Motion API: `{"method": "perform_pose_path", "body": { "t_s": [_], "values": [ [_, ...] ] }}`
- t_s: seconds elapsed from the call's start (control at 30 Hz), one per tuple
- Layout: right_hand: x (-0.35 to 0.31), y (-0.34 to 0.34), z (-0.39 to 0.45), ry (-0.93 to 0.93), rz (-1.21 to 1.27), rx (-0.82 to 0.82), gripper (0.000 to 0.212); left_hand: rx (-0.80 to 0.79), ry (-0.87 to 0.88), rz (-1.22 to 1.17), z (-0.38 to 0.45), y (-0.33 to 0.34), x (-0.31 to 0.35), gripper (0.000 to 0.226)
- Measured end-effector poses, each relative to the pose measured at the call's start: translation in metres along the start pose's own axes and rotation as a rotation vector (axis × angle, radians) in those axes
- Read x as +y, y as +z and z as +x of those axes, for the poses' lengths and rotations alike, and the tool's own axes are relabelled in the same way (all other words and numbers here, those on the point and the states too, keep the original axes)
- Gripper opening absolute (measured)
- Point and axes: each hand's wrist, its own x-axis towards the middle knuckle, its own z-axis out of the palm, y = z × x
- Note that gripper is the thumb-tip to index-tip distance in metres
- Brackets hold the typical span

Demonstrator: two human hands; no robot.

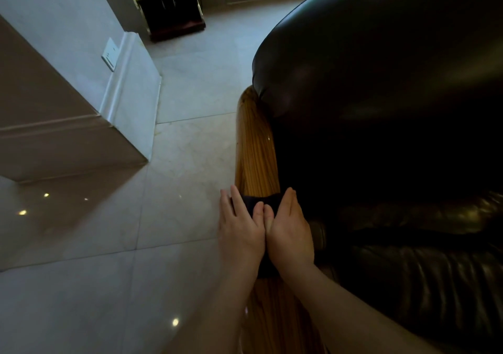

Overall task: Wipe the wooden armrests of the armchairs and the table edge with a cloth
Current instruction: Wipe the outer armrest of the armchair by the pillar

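Together, the left hand (241,231) and right hand (290,228) lie side by side, thumbs touching, their grip flat and pressing a dark cloth (268,200) onto the wooden armrest (257,149). Most of the cloth is hidden beneath the palms. The armrest's long axis runs straight ahead from the fingertips, bare wood extending to its rounded far end beside the black leather armchair (381,81); the coming stroke probably follows that line.

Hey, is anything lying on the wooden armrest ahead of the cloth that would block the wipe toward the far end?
Nothing visible does. Ahead of the dark cloth, the wooden armrest is bare up to its rounded far end.
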Motion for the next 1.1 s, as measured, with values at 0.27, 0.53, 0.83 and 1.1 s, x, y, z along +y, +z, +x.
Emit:
{"method": "perform_pose_path", "body": {
  "t_s": [0.27, 0.53, 0.83, 1.1],
  "values": [
    [0.025, -0.009, -0.063, -0.013, 0.102, -0.094, 0.066, -0.001, 0.081, 0.242, -0.077, -0.003, 0.0, 0.057],
    [0.045, -0.042, -0.105, -0.037, -0.008, -0.212, 0.033, -0.071, 0.202, 0.399, -0.147, -0.02, -0.015, 0.024],
    [0.046, -0.12, -0.159, -0.164, -0.06, -0.416, 0.013, -0.336, 0.122, 0.193, -0.191, -0.079, 0.002, 0.018],
    [0.024, -0.205, -0.209, -0.128, -0.141, -0.281, 0.007, -0.358, 0.355, 0.116, -0.213, -0.124, 0.035, 0.014]
  ]
}}
